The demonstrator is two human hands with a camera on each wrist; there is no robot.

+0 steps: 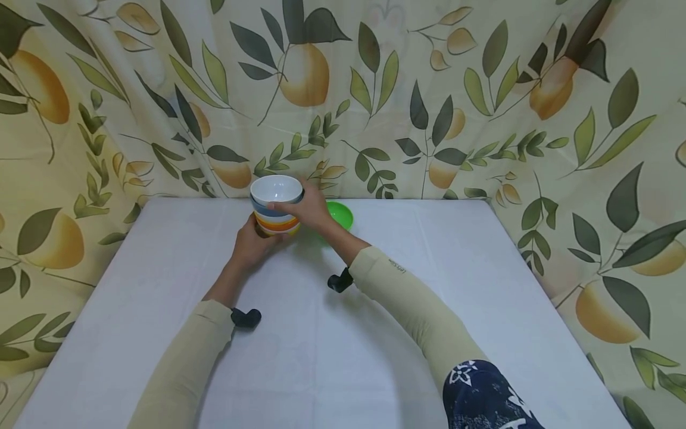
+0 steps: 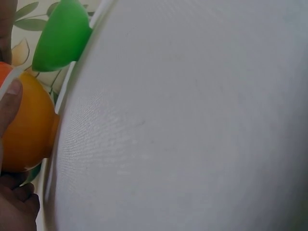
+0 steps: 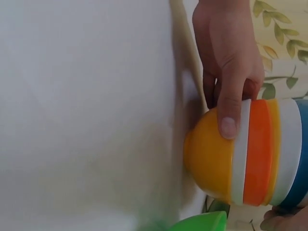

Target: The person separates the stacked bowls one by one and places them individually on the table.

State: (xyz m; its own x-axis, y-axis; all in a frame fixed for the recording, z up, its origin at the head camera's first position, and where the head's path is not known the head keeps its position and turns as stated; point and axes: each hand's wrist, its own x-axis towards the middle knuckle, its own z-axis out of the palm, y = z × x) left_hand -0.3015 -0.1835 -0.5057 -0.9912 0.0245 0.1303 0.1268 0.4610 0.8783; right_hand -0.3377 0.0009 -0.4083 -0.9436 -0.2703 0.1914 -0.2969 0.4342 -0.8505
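Note:
A stack of nested bowls stands near the far edge of the table. At its bottom is a yellow bowl (image 3: 209, 156), then white and orange bands (image 3: 259, 154), and a blue bowl (image 1: 262, 208) higher up; the topmost bowl (image 1: 276, 189) shows a white inside. My left hand (image 1: 253, 245) grips the lower part of the stack from the left, its thumb lying on the yellow bowl. From the right, my right hand (image 1: 311, 208) holds the upper bowls, thumb across the blue side; its far fingers are hidden behind them. A green bowl (image 1: 341, 215) sits just right of the stack, partly behind my right wrist.
A white cloth covers the table (image 1: 300, 345). Behind it hangs a curtain (image 1: 332, 137) printed with fruit and leaves, close to the far table edge. Each wrist carries a small black camera (image 1: 246, 319).

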